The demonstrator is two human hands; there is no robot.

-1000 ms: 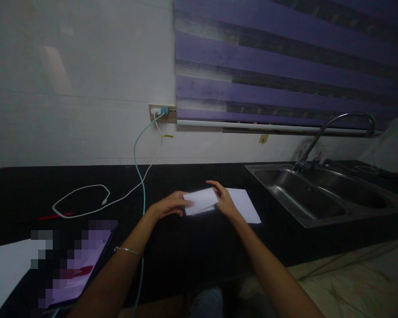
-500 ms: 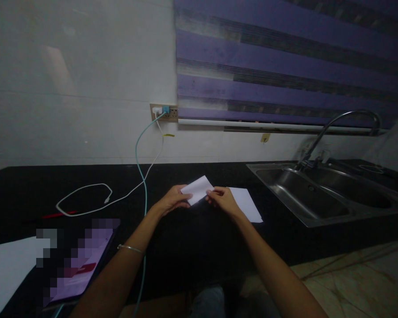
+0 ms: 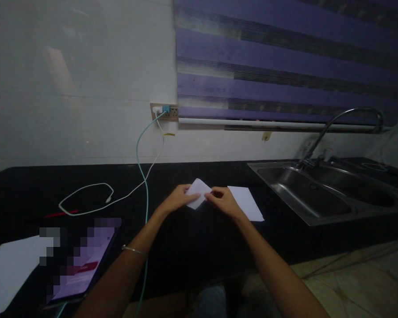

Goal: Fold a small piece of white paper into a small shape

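Grip of left hand [image 3: 180,198] and right hand [image 3: 224,201]: both grasping white paper [image 3: 197,189]; its far corner has swung from one o'clock towards twelve, positioning judged unsettled.

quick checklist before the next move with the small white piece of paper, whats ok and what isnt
1. Left hand gripping the small white piece of paper, thumb on top: ok.
2. Right hand at the paper's right-hand edge: ok.
3. Paper's edges and layers lined up: cannot tell, too small and partly covered by fingers.
4. White rectangular paper sheet lying apart from the stainless steel double sink: ok.
5. Right wrist off that sheet: cannot tell, they overlap in this view.
6. Thin teal cable well away from the left forearm: not ok, it passes beneath it in view.
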